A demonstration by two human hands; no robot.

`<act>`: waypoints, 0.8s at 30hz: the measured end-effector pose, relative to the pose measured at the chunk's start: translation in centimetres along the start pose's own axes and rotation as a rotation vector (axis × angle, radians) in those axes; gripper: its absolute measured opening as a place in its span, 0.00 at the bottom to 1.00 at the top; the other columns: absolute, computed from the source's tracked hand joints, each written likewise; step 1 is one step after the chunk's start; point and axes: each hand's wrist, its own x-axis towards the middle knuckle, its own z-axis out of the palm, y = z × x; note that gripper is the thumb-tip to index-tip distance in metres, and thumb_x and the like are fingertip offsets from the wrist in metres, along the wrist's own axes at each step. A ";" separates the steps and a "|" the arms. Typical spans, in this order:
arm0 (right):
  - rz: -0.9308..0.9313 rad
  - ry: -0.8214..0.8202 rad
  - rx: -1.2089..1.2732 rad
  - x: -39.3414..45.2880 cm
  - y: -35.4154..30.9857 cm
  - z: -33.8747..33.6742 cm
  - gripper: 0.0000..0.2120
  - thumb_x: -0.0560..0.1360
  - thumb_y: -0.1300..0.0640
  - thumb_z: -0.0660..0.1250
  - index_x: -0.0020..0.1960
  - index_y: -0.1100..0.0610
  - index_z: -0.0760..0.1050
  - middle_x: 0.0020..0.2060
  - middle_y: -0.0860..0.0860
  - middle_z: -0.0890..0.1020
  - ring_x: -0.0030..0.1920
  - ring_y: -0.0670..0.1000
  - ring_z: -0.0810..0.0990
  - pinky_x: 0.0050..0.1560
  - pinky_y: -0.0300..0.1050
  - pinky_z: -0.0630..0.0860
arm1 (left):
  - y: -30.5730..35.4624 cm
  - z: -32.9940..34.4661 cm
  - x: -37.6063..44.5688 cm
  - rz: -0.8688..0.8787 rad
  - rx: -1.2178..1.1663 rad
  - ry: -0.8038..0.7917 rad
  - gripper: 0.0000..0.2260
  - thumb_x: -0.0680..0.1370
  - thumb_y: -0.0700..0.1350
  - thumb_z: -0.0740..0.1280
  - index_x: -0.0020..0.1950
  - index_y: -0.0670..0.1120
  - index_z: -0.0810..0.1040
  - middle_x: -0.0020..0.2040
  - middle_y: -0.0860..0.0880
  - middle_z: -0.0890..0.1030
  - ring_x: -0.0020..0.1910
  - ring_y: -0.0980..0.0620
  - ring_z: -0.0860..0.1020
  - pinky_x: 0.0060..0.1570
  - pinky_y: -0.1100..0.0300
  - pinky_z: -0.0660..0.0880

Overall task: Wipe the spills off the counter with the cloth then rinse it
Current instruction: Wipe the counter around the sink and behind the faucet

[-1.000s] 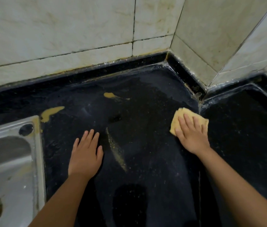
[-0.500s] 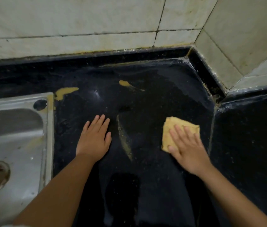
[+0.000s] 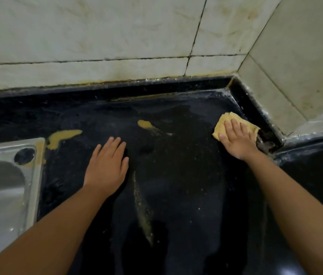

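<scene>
A person's left hand [image 3: 108, 165] lies flat, palm down, fingers together and pointing away; the right hand [image 3: 236, 137] reaches farther out, palm down with fingers spread (its fingertips pressing on a yellow cloth [image 3: 234, 124]). Both bare forearms extend forward from the lower corners.

No text, label, brand, number or sign can be read anywhere on the surfaces in view.
</scene>
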 end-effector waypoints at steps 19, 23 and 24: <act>-0.519 -0.037 -0.141 -4.8 -8.6 3.0 0.36 0.68 0.31 0.27 0.73 0.44 0.35 0.72 0.42 0.33 0.72 0.48 0.32 0.71 0.48 0.35 | -0.3 0.9 0.4 -0.026 -0.021 -0.048 0.28 0.76 0.54 0.39 0.75 0.46 0.50 0.77 0.51 0.50 0.75 0.55 0.45 0.70 0.61 0.37; -0.243 -0.004 -0.157 -5.6 -2.6 2.5 0.42 0.64 0.28 0.25 0.74 0.45 0.37 0.72 0.42 0.35 0.73 0.47 0.34 0.72 0.48 0.37 | -0.3 1.0 0.4 -0.012 -0.021 -0.037 0.32 0.73 0.56 0.37 0.75 0.45 0.52 0.76 0.50 0.51 0.75 0.54 0.46 0.70 0.60 0.38; -0.143 0.011 -0.123 -4.5 -2.3 1.9 0.34 0.71 0.32 0.32 0.74 0.45 0.39 0.74 0.44 0.38 0.74 0.49 0.37 0.73 0.51 0.38 | -0.4 1.0 0.4 -0.009 -0.012 -0.040 0.34 0.72 0.57 0.34 0.75 0.46 0.52 0.76 0.50 0.51 0.75 0.54 0.46 0.70 0.61 0.37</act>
